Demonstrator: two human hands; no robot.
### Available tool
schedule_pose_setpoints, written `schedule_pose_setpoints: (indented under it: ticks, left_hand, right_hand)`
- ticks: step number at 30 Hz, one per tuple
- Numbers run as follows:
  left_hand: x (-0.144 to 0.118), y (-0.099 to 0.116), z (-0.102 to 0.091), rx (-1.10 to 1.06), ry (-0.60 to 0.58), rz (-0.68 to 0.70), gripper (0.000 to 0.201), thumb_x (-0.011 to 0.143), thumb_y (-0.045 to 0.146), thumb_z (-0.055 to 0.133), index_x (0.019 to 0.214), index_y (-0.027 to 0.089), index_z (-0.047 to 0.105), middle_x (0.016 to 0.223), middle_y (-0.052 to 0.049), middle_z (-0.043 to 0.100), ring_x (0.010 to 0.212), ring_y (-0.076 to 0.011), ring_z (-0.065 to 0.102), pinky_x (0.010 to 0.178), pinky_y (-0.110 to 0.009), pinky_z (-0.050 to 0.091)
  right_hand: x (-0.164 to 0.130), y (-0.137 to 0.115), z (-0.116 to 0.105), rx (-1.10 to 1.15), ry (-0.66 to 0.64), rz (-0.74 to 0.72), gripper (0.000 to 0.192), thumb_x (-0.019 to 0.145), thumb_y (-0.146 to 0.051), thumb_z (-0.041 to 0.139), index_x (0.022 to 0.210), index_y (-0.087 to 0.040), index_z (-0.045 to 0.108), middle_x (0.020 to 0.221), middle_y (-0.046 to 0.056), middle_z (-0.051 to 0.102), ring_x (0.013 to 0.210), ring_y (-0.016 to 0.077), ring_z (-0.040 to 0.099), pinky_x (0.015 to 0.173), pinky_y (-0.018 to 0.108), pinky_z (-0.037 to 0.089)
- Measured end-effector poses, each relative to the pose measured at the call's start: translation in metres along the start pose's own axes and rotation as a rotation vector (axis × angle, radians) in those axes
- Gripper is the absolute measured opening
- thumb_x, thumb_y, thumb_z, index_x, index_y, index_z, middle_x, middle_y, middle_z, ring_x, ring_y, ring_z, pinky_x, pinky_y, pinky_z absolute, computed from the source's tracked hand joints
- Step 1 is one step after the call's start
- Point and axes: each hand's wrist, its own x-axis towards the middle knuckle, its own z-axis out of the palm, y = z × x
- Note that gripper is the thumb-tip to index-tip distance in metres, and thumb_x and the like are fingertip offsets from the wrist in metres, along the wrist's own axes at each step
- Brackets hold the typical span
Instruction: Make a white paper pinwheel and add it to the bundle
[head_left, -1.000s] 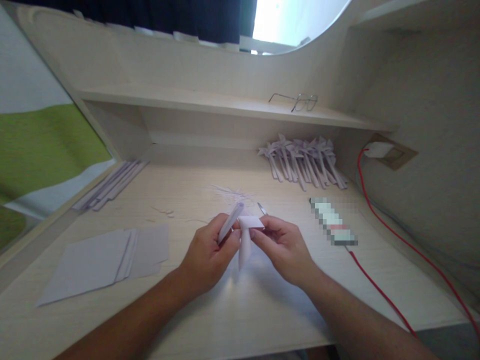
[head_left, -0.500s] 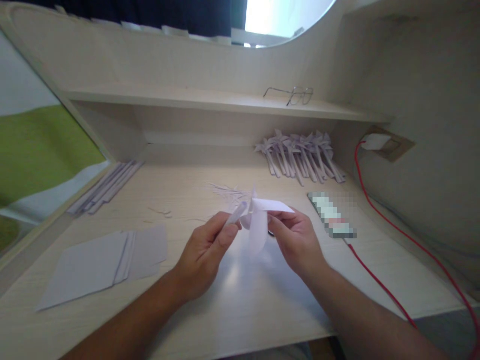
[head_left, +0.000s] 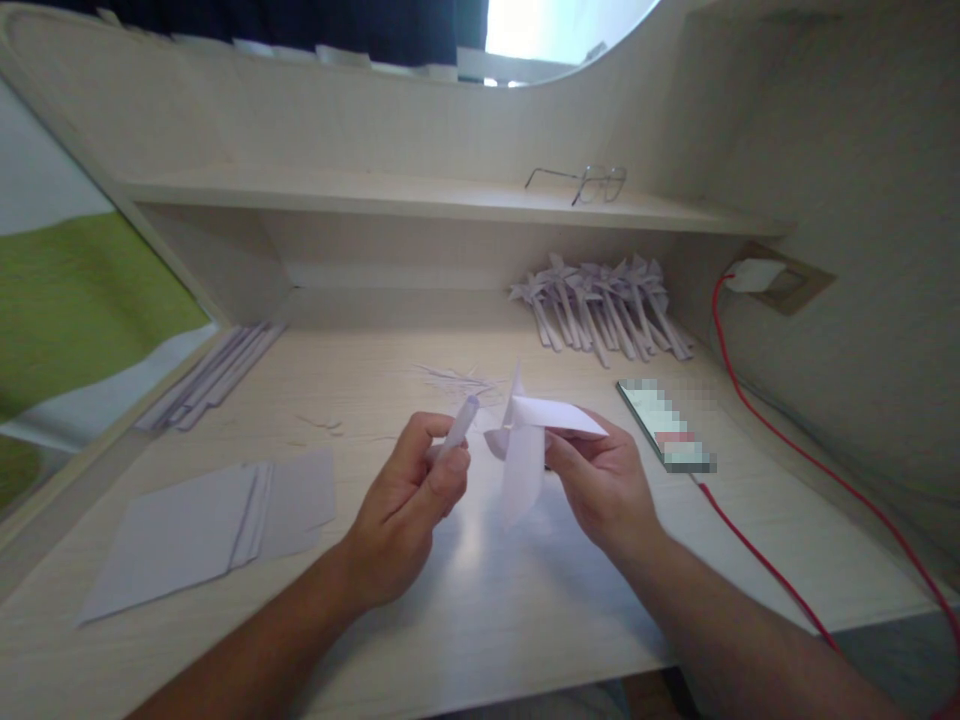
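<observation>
Over the middle of the desk, my left hand (head_left: 405,515) is closed on a flat rolled paper stick (head_left: 459,425), its upper end sticking out past the thumb. My right hand (head_left: 609,485) pinches a white paper pinwheel (head_left: 525,462) by its right side, blades spread toward the left. A small gap lies between the stick's tip and the pinwheel. Part of a dark thing shows behind the pinwheel by my right fingers, too covered to name. Thin paper strips (head_left: 457,380) lie on the desk just beyond my hands.
Several finished paper pinwheels (head_left: 600,305) lie at the back right. A phone (head_left: 664,425) with a red cable (head_left: 765,560) rests to the right. Paper sheets (head_left: 176,530) and paper sticks (head_left: 214,375) are on the left. Glasses (head_left: 596,185) sit on the shelf (head_left: 375,195).
My hands have moved apart: the left with the stick slightly left, the right with the pinwheel slightly right. The stick's tip, earlier close by the pinwheel, is now clear of it.
</observation>
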Motion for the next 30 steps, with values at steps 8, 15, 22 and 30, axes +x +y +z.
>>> schedule_pose_setpoints:
  ticks: [8, 15, 22, 30]
  left_hand:
    - [0.001, 0.006, -0.004, -0.025, -0.11, -0.092, 0.026, 0.105, 0.043, 0.046, 0.094, 0.022, 0.059, 0.067, 0.004, 0.044, 0.057, -0.0119, 0.035, 0.052, -0.027, 0.029]
    - [0.001, 0.005, -0.002, 0.041, -0.09, -0.082, 0.027, 0.105, 0.043, 0.047, 0.091, 0.023, 0.06, 0.07, 0.004, 0.044, 0.058, -0.0117, 0.037, 0.051, -0.025, 0.032]
    - [-0.002, 0.0, -0.004, 0.418, -0.06, 0.151, 0.018, 0.106, 0.03, 0.046, 0.112, 0.028, 0.063, 0.089, 0.002, 0.064, 0.075, -0.0125, 0.056, 0.069, -0.025, 0.045]
    - [-0.006, -0.007, -0.002, 0.456, 0.088, 0.494, 0.045, 0.097, 0.007, 0.055, 0.134, 0.032, 0.055, 0.119, -0.002, 0.068, 0.109, -0.0179, 0.064, 0.097, -0.033, 0.049]
  right_hand:
    - [-0.003, -0.013, 0.004, -0.042, 0.017, -0.026, 0.019, 0.083, -0.039, 0.08, 0.082, -0.021, 0.075, 0.075, 0.001, 0.07, 0.07, 0.0161, 0.065, 0.065, 0.028, 0.054]
    - [-0.004, -0.014, 0.005, -0.119, 0.004, -0.025, 0.018, 0.085, -0.038, 0.079, 0.08, -0.021, 0.073, 0.076, 0.001, 0.069, 0.073, 0.0173, 0.065, 0.072, 0.031, 0.054]
    - [-0.009, -0.019, 0.007, -0.291, 0.014, -0.201, 0.013, 0.088, -0.031, 0.074, 0.08, -0.021, 0.07, 0.076, 0.0, 0.067, 0.07, 0.0157, 0.061, 0.067, 0.028, 0.052]
    - [-0.019, -0.021, 0.006, -0.262, -0.09, -0.376, 0.007, 0.088, -0.02, 0.074, 0.086, -0.024, 0.069, 0.084, 0.004, 0.07, 0.078, 0.0201, 0.065, 0.074, 0.036, 0.052]
